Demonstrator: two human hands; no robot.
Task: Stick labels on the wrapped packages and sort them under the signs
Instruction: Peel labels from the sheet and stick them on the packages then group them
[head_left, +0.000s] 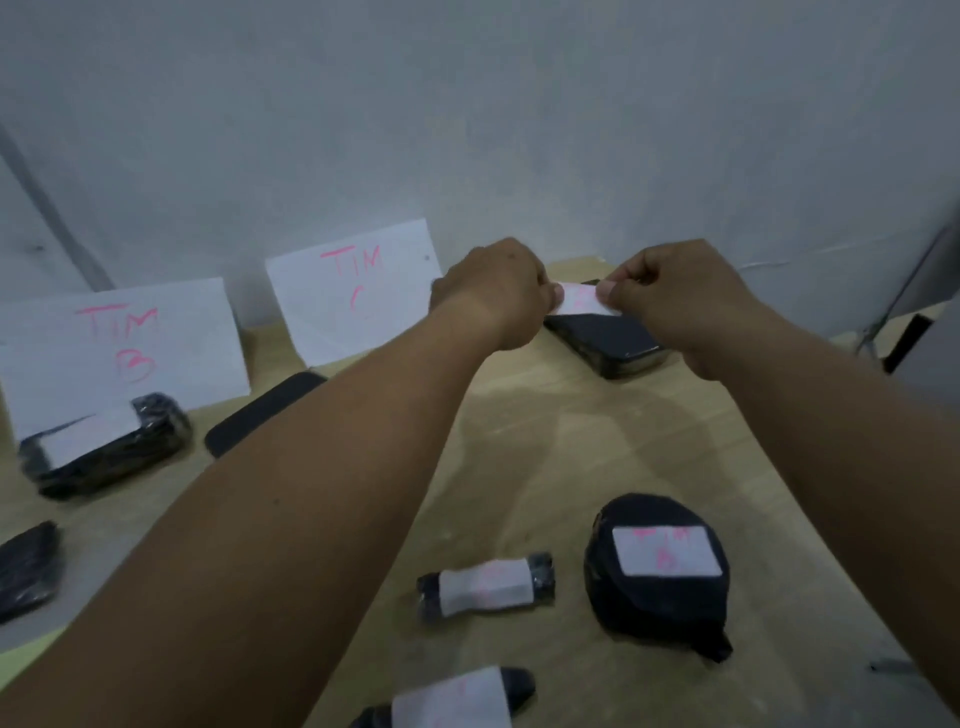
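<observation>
My left hand and my right hand pinch the two ends of a white label with pink writing, held just above a flat black wrapped package at the back of the table. Two paper signs lean on the wall: "TIM B" at the left and "TIM C" beside it. A labelled black package lies under the TIM B sign. Near me lie a round labelled package, a small labelled roll and another labelled package.
A flat black object lies between the signs. Another black wrapped package sits at the left edge. The wooden table ends at the grey wall behind. A dark stand leg is at the far right.
</observation>
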